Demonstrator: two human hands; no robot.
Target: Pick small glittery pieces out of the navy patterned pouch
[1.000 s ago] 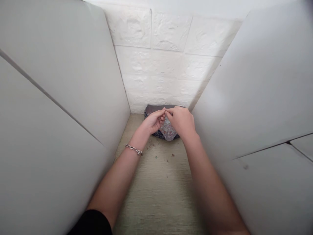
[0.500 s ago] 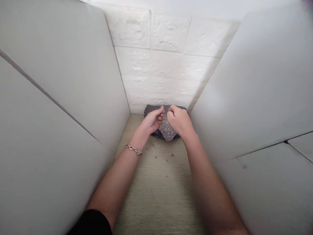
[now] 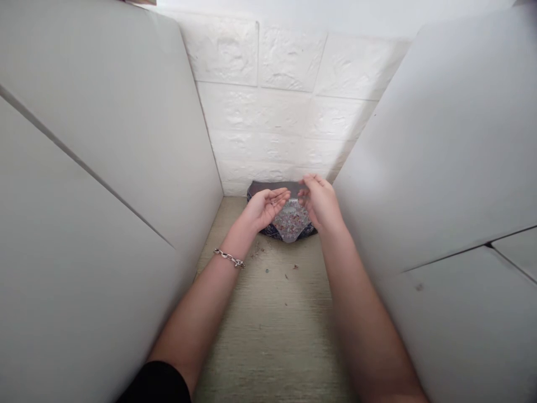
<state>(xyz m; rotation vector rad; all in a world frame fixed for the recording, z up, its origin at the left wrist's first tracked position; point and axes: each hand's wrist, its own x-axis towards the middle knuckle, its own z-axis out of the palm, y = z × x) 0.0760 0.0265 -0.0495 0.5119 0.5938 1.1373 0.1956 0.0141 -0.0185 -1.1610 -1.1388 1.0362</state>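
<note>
The unfurled left hand [image 3: 265, 209] and the right hand [image 3: 321, 202], whose grip I cannot tell, both partly hide the container [image 3: 277, 185].

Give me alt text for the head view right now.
A bare left hand and right hand hang loosely open, slightly apart, at a bag of tiny bits. Specks lie on the surface in front; a white wall stands behind, pale panels either side.

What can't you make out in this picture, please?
In the head view:
Patterned container: its right end is hidden behind the right hand.
Scattered bits: too small to identify.
Brown object: cut off by the top edge.
Whether the left hand holds a speck: too small and blurred to tell.
</note>
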